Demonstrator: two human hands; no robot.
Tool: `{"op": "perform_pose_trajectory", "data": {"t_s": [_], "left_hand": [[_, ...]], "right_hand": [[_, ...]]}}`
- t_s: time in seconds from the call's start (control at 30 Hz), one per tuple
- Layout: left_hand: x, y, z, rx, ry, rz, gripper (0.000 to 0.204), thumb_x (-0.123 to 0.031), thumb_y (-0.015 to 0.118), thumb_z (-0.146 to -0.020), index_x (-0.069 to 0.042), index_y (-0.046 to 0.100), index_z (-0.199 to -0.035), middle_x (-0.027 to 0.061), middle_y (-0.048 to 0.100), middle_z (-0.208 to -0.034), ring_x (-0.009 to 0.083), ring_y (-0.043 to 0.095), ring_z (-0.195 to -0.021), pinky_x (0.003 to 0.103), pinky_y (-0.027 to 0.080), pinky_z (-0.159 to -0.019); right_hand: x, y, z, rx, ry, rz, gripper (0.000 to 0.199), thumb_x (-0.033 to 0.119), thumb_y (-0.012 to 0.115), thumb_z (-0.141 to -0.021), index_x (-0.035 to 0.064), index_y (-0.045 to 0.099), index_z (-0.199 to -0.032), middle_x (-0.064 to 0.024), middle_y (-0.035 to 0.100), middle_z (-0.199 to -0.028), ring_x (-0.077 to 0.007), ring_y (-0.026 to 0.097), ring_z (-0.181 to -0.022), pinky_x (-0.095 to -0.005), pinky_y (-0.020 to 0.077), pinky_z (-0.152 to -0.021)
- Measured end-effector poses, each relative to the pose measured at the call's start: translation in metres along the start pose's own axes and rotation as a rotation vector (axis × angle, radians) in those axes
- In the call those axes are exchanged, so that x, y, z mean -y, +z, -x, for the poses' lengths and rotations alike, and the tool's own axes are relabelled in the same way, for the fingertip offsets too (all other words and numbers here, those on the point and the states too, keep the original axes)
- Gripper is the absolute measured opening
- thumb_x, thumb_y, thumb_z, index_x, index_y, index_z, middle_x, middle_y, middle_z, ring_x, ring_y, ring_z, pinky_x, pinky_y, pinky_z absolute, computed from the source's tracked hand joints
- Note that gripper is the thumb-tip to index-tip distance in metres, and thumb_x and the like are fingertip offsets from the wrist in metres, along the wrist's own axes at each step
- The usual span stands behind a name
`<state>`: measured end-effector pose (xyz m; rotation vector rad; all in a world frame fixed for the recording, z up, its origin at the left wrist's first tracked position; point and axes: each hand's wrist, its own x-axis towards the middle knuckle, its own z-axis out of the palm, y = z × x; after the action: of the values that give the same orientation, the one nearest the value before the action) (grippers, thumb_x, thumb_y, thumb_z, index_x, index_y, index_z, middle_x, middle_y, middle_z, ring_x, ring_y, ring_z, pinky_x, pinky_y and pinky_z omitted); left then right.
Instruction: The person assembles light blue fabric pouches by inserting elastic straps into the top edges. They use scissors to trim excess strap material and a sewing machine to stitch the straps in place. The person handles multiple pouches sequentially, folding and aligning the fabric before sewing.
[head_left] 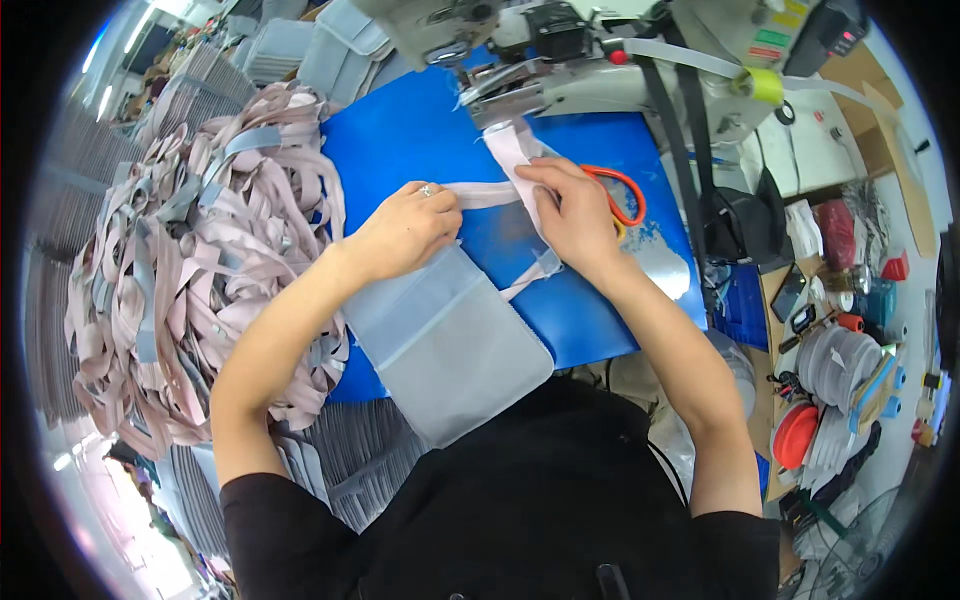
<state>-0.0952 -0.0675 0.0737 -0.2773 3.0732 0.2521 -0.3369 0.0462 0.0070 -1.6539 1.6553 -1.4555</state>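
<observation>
My left hand [405,232], a ring on one finger, is closed at the top edge of a grey flat fabric panel [460,355]. A pale pink fabric strip [485,194] runs from its fingers toward my right hand. My right hand [575,218] pinches another length of pink strip [513,155], which comes down from the sewing machine's head [505,92]. A thin strip end with loose threads hangs below that hand. Orange-handled scissors [632,192] lie just beyond my right hand, partly hidden by it. The panel slants across the blue table's near edge, against my body.
A large tangled heap of pink and grey strips [215,260] covers the left side. The blue work surface [385,125] lies under the machine. Stacked grey panels [365,455] stand below left. At right, a cluttered shelf holds white discs [838,360] and a red disc [795,437].
</observation>
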Motion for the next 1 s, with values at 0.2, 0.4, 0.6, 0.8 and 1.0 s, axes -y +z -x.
{"op": "perform_pose_trajectory", "data": {"t_s": [0.2,0.4,0.6,0.8,1.0], "left_hand": [[-0.013,-0.016,0.009,0.153,-0.049,-0.023,0.019,-0.018,0.070,-0.089,-0.009,0.064,-0.104,0.0094,0.061,-0.103,0.0291,0.061,-0.103,0.042,0.047,-0.088],[0.002,0.012,-0.005,0.030,0.088,-0.054,0.025,-0.020,0.071,-0.089,-0.010,0.069,-0.111,0.0084,0.061,-0.111,0.0275,0.060,-0.110,0.043,0.047,-0.090],[-0.008,-0.023,0.001,0.282,-0.014,0.046,0.014,-0.019,0.066,-0.093,-0.008,0.064,-0.100,0.0106,0.070,-0.100,0.0327,0.068,-0.095,0.045,0.048,-0.088],[-0.030,-0.094,-0.009,0.080,-0.052,0.083,0.012,-0.007,0.068,-0.086,-0.005,0.059,-0.094,0.0130,0.065,-0.090,0.0366,0.064,-0.089,0.045,0.051,-0.076],[-0.022,-0.120,-0.028,0.161,0.163,0.282,0.014,-0.013,0.069,-0.088,-0.004,0.058,-0.086,0.0149,0.062,-0.093,0.0387,0.061,-0.090,0.047,0.049,-0.080]], "right_hand": [[0.040,0.017,0.031,0.095,-0.043,-0.036,0.034,-0.003,0.061,-0.091,0.0050,0.072,-0.123,-0.0200,0.066,-0.130,-0.0382,0.069,-0.109,-0.0397,0.0567,-0.089],[0.030,0.008,0.018,0.026,0.118,-0.223,0.043,-0.003,0.063,-0.086,0.0057,0.071,-0.128,-0.0203,0.065,-0.134,-0.0334,0.064,-0.124,-0.0358,0.0510,-0.102],[0.033,0.001,0.022,0.035,0.009,-0.147,0.042,0.004,0.071,-0.088,0.0069,0.071,-0.129,-0.0177,0.068,-0.132,-0.0306,0.065,-0.123,-0.0361,0.0515,-0.102],[0.067,0.017,0.029,0.314,0.162,-0.474,0.031,0.018,0.078,-0.091,0.0034,0.075,-0.118,-0.0162,0.072,-0.122,-0.0265,0.072,-0.103,-0.0340,0.0568,-0.083],[0.069,0.019,0.032,0.118,-0.202,-0.284,0.011,0.007,0.071,-0.090,0.0012,0.074,-0.099,-0.0154,0.073,-0.106,-0.0320,0.071,-0.091,-0.0397,0.0568,-0.079]]}}
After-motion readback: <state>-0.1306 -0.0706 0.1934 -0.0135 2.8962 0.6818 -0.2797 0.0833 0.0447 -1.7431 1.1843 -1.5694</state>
